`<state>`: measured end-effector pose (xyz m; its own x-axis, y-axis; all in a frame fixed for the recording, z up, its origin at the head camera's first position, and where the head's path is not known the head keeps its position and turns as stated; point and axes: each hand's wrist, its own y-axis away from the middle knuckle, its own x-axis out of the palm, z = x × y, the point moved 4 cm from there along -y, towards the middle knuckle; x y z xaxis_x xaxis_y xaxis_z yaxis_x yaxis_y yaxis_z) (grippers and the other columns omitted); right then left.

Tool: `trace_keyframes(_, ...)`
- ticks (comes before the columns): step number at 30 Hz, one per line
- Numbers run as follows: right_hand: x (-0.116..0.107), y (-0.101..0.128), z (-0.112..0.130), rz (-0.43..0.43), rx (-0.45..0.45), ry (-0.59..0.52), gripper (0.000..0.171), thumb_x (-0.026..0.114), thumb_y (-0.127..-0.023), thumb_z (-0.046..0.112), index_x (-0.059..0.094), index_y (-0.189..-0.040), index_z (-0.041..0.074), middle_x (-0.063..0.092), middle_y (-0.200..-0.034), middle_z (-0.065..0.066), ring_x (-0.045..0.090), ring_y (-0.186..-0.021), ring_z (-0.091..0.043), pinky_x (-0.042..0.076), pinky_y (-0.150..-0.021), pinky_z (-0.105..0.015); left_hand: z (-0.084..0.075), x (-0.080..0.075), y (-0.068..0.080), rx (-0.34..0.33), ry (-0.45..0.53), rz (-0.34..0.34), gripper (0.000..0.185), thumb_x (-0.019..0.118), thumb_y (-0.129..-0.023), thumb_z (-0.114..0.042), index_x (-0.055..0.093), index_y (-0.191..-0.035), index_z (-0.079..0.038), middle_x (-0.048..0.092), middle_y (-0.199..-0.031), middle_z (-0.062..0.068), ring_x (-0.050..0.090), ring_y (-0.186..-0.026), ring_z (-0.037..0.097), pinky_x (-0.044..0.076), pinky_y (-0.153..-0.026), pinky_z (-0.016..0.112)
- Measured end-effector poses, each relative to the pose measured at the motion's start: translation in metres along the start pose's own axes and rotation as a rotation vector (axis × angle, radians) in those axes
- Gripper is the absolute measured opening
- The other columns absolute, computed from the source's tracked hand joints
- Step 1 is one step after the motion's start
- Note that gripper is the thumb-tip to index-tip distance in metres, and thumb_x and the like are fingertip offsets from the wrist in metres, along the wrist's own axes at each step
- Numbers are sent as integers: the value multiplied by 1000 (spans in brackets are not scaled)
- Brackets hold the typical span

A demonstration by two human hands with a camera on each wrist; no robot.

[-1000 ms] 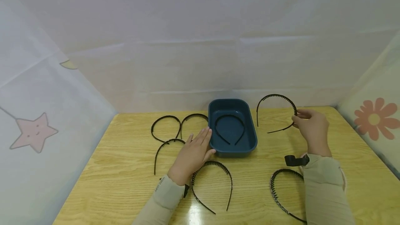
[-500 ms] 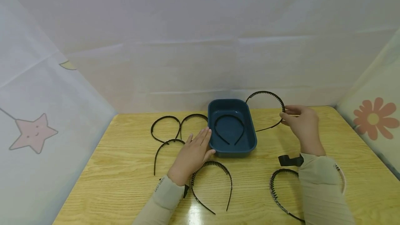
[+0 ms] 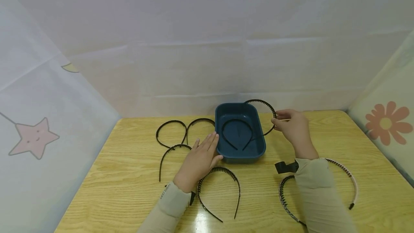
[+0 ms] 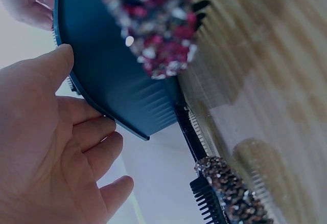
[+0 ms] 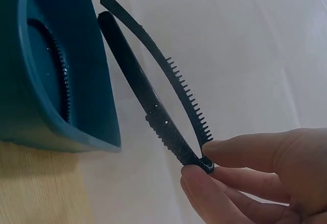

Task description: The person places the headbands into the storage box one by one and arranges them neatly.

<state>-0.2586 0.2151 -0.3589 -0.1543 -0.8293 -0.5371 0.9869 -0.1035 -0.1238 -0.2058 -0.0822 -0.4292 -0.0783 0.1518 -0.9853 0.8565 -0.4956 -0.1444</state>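
A dark blue tray [image 3: 240,155] stands mid-table with one black headband [image 3: 237,122] lying inside it. My right hand [image 3: 275,118] pinches a black toothed headband [image 3: 264,105] by its arc and holds it in the air, where it overlaps the tray's right rim. The right wrist view shows thumb and fingers [image 5: 204,165] clamped on that headband [image 5: 153,45], next to the tray's wall [image 5: 87,81]. My left hand [image 3: 207,146] rests flat on the table, fingers straight and touching the tray's left wall. The left wrist view shows this hand [image 4: 56,147] beside the tray [image 4: 112,81].
Several black headbands lie on the wooden table [image 3: 129,190]: some left of the tray [image 3: 171,132], one in front [image 3: 220,190], one at the front right [image 3: 284,197]. A pink beaded headband [image 3: 350,181] lies by my right sleeve. White cloth walls enclose the table.
My right hand has carried the toothed headband leftward, from the table's right side to the tray's right rim. The pink headband now shows. The left hand has stayed put.
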Motion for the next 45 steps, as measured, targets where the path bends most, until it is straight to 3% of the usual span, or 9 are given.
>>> trace_keyframes(8,26,-2,4,42,-30,49,40,68,-97,7,60,-132,-11,66,-118,-30,75,-89,-34,64,-72,-35,1,1,-1,-3,9,15,72,44,-106,-50,26,-161,-6,24,-166,10,26,-152,23,26,-122,52)
trace_keyframes(26,67,0,0,172,0,127,38,68,-96,3,61,-131,-10,66,-116,-28,72,-93,-36,63,-74,-38,0,0,-1,-2,8,2,72,44,-106,-50,26,-161,-7,24,-166,10,27,-152,24,25,-123,52)
trace_keyframes(35,78,1,4,191,-63,251,32,70,-96,6,66,-124,-10,69,-111,-25,68,-99,-37,60,-80,-46,0,-1,-2,-9,-1,12,71,44,-106,-50,28,-161,-6,25,-166,10,28,-152,24,26,-122,53)
trace_keyframes(45,83,-2,-6,214,-148,253,30,71,-95,6,68,-122,-8,71,-110,-22,68,-100,-35,60,-83,-46,-8,-2,-3,-23,-10,12,71,45,-106,-50,31,-159,-6,28,-165,11,29,-151,24,27,-122,54)
